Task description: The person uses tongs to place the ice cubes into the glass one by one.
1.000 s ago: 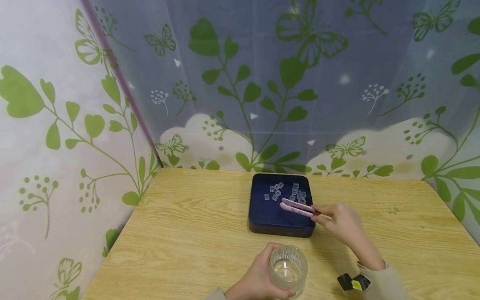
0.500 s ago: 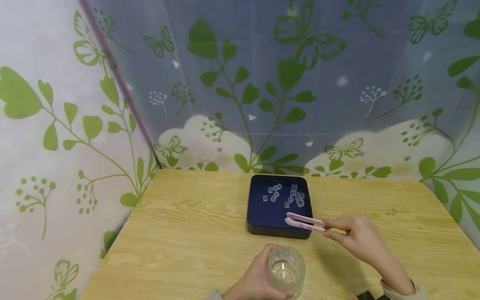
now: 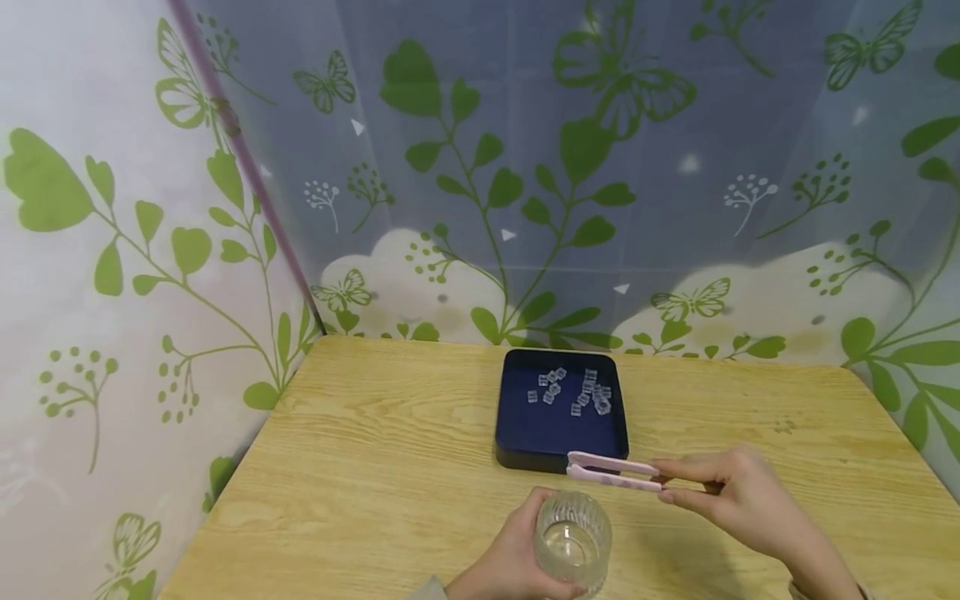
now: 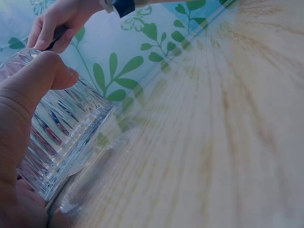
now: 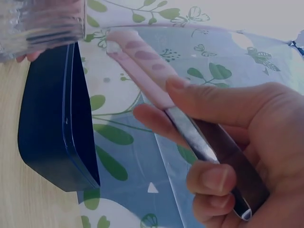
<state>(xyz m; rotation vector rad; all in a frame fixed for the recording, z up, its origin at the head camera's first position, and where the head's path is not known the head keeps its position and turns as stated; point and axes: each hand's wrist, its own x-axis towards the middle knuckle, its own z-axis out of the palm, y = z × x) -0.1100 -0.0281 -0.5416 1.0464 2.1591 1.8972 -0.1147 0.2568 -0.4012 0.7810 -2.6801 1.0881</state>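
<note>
Head view: my right hand (image 3: 750,500) squeezes pink-armed steel tongs (image 3: 617,480) by the navy square tray (image 3: 551,429), my left hand (image 3: 510,550) grips the ribbed clear-glass tumbler (image 3: 573,542), and a slackened squeeze could drop the small transparent cube (image 5: 113,47) seemingly caught between the tongs onto the desk (image 3: 375,467).

A soft shadow dims the table (image 3: 375,467); wrist views bluish.

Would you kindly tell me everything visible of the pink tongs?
The tongs have two slim arms: smooth, plastic-looking pink ends, darker spots on one, and shiny metal handles. The right hand grips the handles, and the tips point to the person's left. Held in the air, they overlap the near wall of the dark blue tray in the head view. A small clear piece seems pinched between the tips.
</note>
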